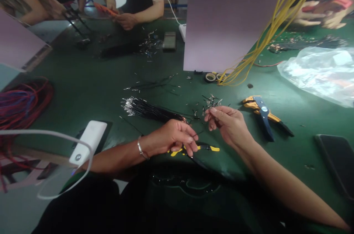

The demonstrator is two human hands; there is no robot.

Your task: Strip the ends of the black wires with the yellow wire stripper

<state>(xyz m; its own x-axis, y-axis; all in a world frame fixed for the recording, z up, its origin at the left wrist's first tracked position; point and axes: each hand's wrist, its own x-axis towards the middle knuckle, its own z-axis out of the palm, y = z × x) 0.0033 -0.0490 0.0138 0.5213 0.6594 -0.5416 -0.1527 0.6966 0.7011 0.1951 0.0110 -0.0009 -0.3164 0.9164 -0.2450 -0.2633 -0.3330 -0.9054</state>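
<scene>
My left hand (pixel 181 138), with a bracelet at the wrist, is closed on a thin black wire whose end pokes out toward the right. Just beneath it lies a yellow-and-black hand tool (pixel 208 148), partly covered by the fingers. My right hand (pixel 225 121) is pinched at the edge of a small heap of metal terminals (pixel 212 100); whatever sits between its fingertips is too small to make out. Behind my left hand stretches a bundle of black wires (pixel 149 109) with shiny tips at its left end. The two hands are apart.
Blue-and-yellow wire strippers (pixel 264 112) and a phone (pixel 336 164) lie to the right. A white power bank (pixel 89 141) with a cable is at left, near red and blue wires (pixel 23 103). Yellow wires (pixel 260 49) hang by a panel (pixel 221 16). Co-workers' hands work across the table.
</scene>
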